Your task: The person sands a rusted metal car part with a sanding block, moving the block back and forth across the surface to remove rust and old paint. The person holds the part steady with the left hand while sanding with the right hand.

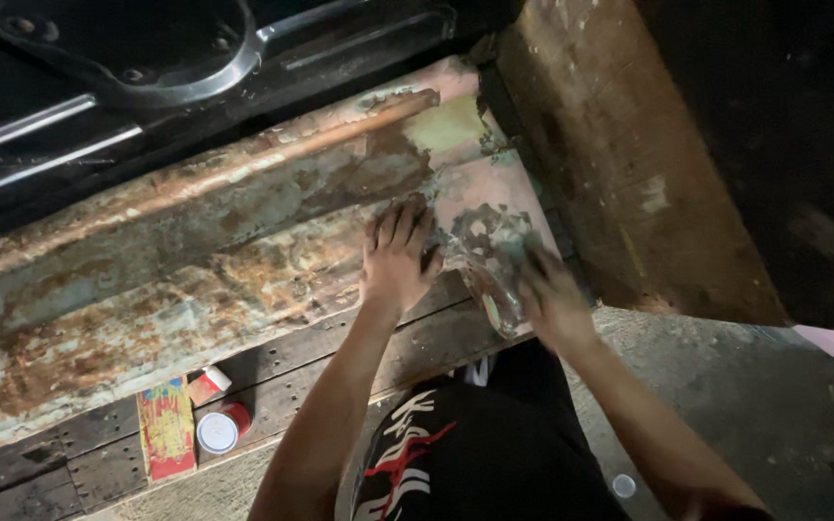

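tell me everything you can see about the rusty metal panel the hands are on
The panel is a long sheet-metal piece with a raised ridge along it, lying across dark wooden planks. Its surface is patchy: orange-brown rust, worn blue-grey paint, and pinkish filler near the right end. The left hand rests flat on it, fingers spread. The right hand, blurred, presses on its right end beside a wooden beam.

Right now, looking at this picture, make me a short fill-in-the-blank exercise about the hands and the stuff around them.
1. The left hand lies flat on a ____ metal panel.
2. The right hand works at the panel's ____ end, beside a wooden beam.
3. The small can with the white lid stands on dark wooden ____.

Missing words: rusty; right; planks
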